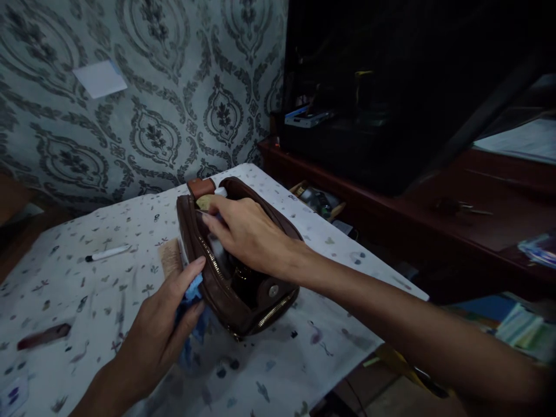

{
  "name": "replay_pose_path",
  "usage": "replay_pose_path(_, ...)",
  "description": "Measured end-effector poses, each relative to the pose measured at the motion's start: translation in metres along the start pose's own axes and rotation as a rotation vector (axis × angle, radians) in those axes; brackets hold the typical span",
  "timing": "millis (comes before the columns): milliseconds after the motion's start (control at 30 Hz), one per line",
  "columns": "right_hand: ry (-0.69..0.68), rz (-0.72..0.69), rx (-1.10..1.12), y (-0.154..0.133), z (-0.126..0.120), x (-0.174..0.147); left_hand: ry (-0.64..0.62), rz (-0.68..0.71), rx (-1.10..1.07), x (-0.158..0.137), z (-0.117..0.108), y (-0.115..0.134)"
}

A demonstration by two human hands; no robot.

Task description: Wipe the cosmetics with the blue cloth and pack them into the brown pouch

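Observation:
A dark brown zip bag stands with its top unzipped on the patterned tablecloth. My right hand reaches into the bag, its fingers closed together at the far left end. Near those fingertips show a yellowish item and a white cap-like piece; what the fingers pinch is hidden. My left hand is at the bag's near left side, with a blue fluffy cloth between thumb and forefinger. Its forefinger tip touches the bag's side. A beige tube lies beside the bag, just beyond my left hand.
On the tablecloth lie a white pen-like stick with a dark tip and a dark red slim tube. A dark red cabinet runs along the right, with a small box of items below its edge. Patterned wallpaper is behind.

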State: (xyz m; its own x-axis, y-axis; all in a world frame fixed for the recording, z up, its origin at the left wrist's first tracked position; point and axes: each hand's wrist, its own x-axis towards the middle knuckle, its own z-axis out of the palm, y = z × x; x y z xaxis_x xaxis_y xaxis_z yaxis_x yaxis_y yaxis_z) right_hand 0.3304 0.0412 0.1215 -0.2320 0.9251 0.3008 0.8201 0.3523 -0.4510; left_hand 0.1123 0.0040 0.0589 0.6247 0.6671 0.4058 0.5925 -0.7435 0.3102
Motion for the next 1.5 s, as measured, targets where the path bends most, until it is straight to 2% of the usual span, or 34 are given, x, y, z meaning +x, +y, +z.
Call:
replay_pose_path(267,-0.085,0.029,-0.091,0.002,0.003,-0.009,0.008,-0.001,-0.007,0.001,0.001,0.001)
replay_pose_path(400,-0.07,0.022,-0.126,0.003,0.01,-0.006,0.018,0.014,0.001,0.003,0.001,0.002)
replay_pose_path(667,-0.129,0.088,-0.246,-0.011,0.01,0.002,-0.015,0.029,-0.019,0.005,-0.002,0.004)
replay_pose_path(1000,-0.168,0.051,-0.072,0.006,0.017,0.0,-0.052,0.031,-0.11,0.008,-0.003,0.001)
replay_pose_path(1200,-0.189,0.066,-0.007,0.008,0.02,0.004,-0.005,-0.089,-0.195,-0.012,0.004,-0.014)
replay_pose_path(1367,-0.187,0.086,-0.01,0.012,0.022,0.005,-0.046,-0.174,-0.164,-0.039,-0.003,-0.034)
replay_pose_path(1500,-0.167,0.047,0.027,0.019,0.022,0.005,-0.037,-0.234,-0.112,-0.059,-0.012,-0.056)
